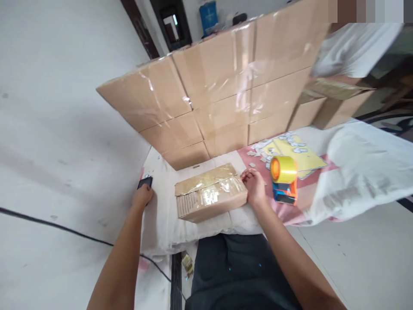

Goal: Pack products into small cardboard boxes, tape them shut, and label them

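Note:
Near the wall at the left edge of the table, my left hand (142,196) is closed on a black phone (146,182), partly covered by the fingers. A small cardboard box (209,196), sealed with shiny clear tape, lies in front of me with printed lines on its left part. My right hand (256,187) is by the box's right end, its fingers loosely bent and nothing visible in them; whether it touches the box is hard to tell. To its right stands a tape dispenser (284,193) in blue and orange with a yellow tape roll (284,169).
Stacked cardboard boxes (222,103) wrapped in clear film form a wall behind the small box. Small pale paper scraps (258,148) and a yellow sheet (303,159) lie at right. A person in a white shirt (351,47) is beyond, near another box (342,103). A black cable (64,230) runs along the left wall.

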### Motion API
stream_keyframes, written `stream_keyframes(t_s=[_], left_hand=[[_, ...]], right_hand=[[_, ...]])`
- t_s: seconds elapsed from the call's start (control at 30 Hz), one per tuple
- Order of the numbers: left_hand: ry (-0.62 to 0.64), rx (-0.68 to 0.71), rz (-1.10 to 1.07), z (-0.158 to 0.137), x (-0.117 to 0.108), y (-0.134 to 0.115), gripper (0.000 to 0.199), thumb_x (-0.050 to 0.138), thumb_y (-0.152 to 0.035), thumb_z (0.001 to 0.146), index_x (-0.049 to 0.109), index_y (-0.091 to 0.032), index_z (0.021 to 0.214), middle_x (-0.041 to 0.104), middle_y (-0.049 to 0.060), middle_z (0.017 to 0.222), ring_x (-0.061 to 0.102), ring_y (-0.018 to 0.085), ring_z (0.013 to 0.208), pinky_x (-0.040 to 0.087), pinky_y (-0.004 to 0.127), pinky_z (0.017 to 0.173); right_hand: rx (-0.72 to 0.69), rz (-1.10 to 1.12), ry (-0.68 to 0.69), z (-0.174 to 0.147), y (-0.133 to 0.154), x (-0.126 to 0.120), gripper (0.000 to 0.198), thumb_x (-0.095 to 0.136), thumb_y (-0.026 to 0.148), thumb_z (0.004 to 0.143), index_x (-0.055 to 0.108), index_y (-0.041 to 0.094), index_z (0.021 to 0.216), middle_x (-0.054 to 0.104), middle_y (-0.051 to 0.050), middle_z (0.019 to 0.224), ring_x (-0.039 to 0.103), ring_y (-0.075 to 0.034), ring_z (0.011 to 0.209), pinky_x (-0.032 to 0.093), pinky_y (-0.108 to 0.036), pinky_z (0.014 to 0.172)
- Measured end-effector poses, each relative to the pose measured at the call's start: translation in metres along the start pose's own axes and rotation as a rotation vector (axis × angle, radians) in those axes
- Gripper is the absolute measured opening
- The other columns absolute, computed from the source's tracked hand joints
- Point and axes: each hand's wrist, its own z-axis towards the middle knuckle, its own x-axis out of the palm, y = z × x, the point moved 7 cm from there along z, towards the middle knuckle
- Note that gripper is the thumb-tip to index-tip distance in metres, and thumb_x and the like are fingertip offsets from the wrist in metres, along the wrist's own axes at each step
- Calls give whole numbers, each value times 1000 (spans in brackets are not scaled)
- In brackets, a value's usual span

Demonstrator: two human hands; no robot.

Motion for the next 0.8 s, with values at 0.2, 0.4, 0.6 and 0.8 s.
stream_keyframes(t_s=[0.2,0.4,0.6,0.8], left_hand=[[-98,-2,-180,-70,27,-62,47,33,-50,99,58,-16,119,70,16,107,67,29,100,51,44,82],[-171,-9,-447,-87,38,-71,53,23,-54,96,57,-19,117,69,21,118,65,36,109,49,46,85],[-170,192,-687,-91,40,-70,41,31,-48,94,64,-23,98,75,6,101,67,21,99,50,31,90],[-159,236,-751,-90,48,-69,39,36,-52,93,63,-24,89,75,4,97,67,21,93,51,30,85]], right_hand=[[-348,-353,-29,-78,61,-52,17,58,34,90,60,22,79,58,0,78,56,-17,78,45,-31,76],[-484,-768,-232,-71,117,-131,43,73,41,79,57,24,114,60,-8,114,59,-24,105,49,-41,92],[-311,-933,-133,-12,95,-108,59,70,50,77,53,17,124,68,-11,111,63,-27,98,51,-39,83],[-352,-1061,-255,-18,89,-97,39,65,46,77,60,16,101,72,-9,92,63,-24,79,45,-33,69]])
